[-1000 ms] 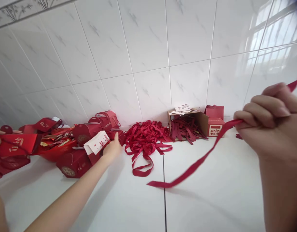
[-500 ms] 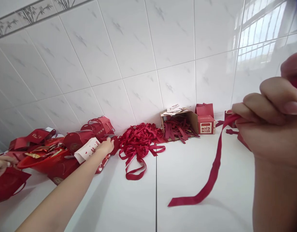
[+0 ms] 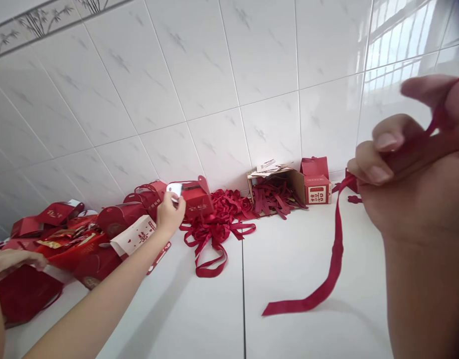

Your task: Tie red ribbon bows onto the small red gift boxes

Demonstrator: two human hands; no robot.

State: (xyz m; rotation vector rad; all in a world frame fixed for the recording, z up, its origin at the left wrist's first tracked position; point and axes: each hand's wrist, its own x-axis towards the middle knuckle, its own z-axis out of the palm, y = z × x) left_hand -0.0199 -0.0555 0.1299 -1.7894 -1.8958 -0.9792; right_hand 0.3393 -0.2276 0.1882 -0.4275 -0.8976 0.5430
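My left hand (image 3: 170, 212) reaches across the table and pinches the white rounded flap of a small red gift box (image 3: 197, 202). The box is raised in front of a heap of red ribbons (image 3: 229, 208). Close to the camera at the right, my right hand (image 3: 412, 174) has its fingers curled round a red ribbon (image 3: 337, 249). One end of that ribbon hangs below my little finger and trails over the table. The rest runs through the palm and up past the right edge of the view.
A co-worker's hand (image 3: 18, 259) rests on a dark red box (image 3: 29, 294) at the far left. Red boxes surround a red basin (image 3: 70, 257) of wrapped sweets. A cardboard box of ribbon strips (image 3: 296, 189) stands against the wall beside another red gift box (image 3: 315, 182).
My left hand has lifted the red gift box and moved it right, towards the ribbon heap. The fingers of my right hand have shifted on the ribbon. The co-worker's dark red box has moved right.
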